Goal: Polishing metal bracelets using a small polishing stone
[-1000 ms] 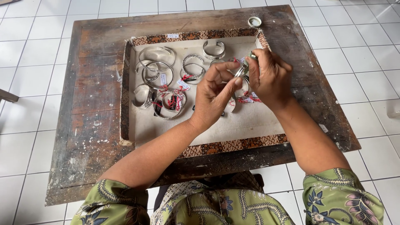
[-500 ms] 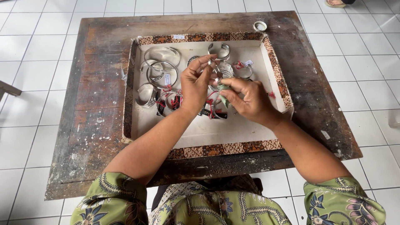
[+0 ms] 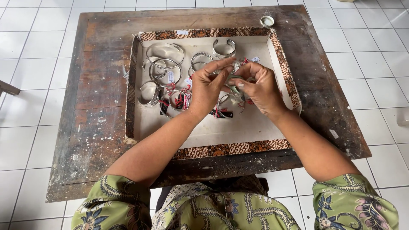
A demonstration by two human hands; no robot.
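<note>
Both hands meet over the middle of a shallow white tray [image 3: 238, 130] with a brown patterned rim. My left hand [image 3: 207, 87] and my right hand [image 3: 257, 87] pinch a small silver bangle [image 3: 233, 79] between their fingertips, held just above the tray. Several silver bangles [image 3: 164, 64] with red-string tags lie in the tray's far left part, and one open cuff [image 3: 223, 47] sits at the back. More tagged bangles [image 3: 178, 100] lie just left of my left wrist.
The tray rests on a worn dark wooden board [image 3: 98, 123] set on a white tiled floor [image 3: 30, 64]. A small round white lid [image 3: 267, 21] sits on the board behind the tray. Green patterned sleeves fill the bottom edge.
The hands have shifted from the tray's right side toward its centre and come closer together. The view has moved so the tray sits more centrally.
</note>
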